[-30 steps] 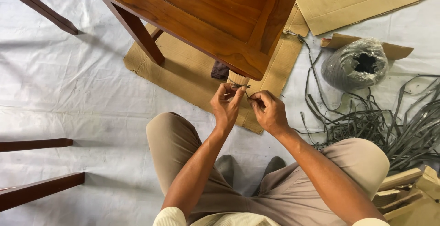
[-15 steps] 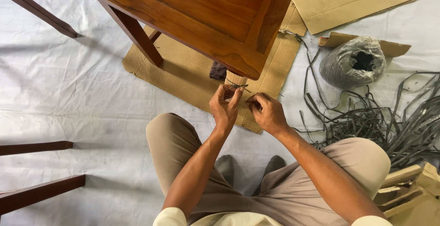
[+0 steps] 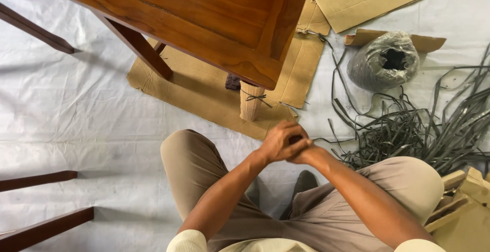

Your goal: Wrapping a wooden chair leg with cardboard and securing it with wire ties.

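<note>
Left hand: the left hand [image 3: 278, 142] lies curled over the other, fingers bent, nothing visibly in its grasp.
Right hand: the right hand [image 3: 302, 151] is mostly hidden beneath it; whether it holds anything cannot be told.
Wrapped leg: the paper-wrapped table leg [image 3: 250, 102] stands just beyond the fingers, apart from them.
Tie: a dark strap tie [image 3: 256, 98] is knotted around it.
Table: the wooden table [image 3: 204, 17] rises above it.
Cardboard: a flat cardboard sheet [image 3: 204, 86] lies under the leg.
Straps: loose grey straps [image 3: 408, 134] lie to the right.

Open white floor sheet [image 3: 76, 109] to the left of the knees. Ahead, the wooden table [image 3: 204, 17] overhangs its wrapped leg [image 3: 250, 101], blocking approach from above. To the right, tangled grey strips [image 3: 408, 134] and a wrapped roll [image 3: 385, 60] crowd the floor.
</note>
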